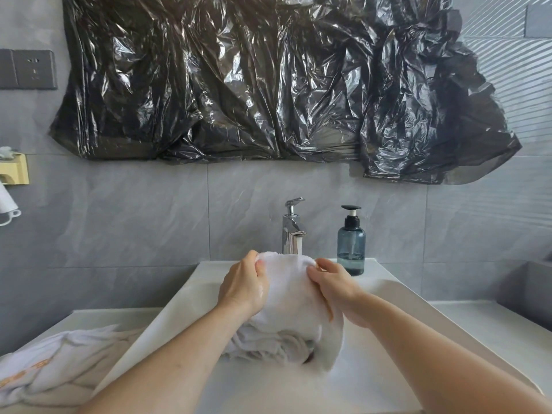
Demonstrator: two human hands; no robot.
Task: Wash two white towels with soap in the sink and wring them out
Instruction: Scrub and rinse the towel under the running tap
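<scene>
A wet white towel (291, 306) hangs bunched over the white sink (388, 294), its top edge lifted up under the chrome tap (292, 231). My left hand (243, 283) grips the towel's upper left edge. My right hand (336, 283) pinches its upper right edge. The towel's lower folds lie crumpled in the basin. Water seems to run from the spout onto the cloth. A second white towel (53, 366) with orange lettering lies crumpled on the counter left of the sink. A blue soap pump bottle (351, 243) stands just right of the tap.
Crumpled black plastic sheeting (268, 79) covers the wall above the sink. A grey wall socket (28, 69) sits at the upper left, with a yellow holder (16, 170) below it. The white counter (490, 321) extends to the right of the basin.
</scene>
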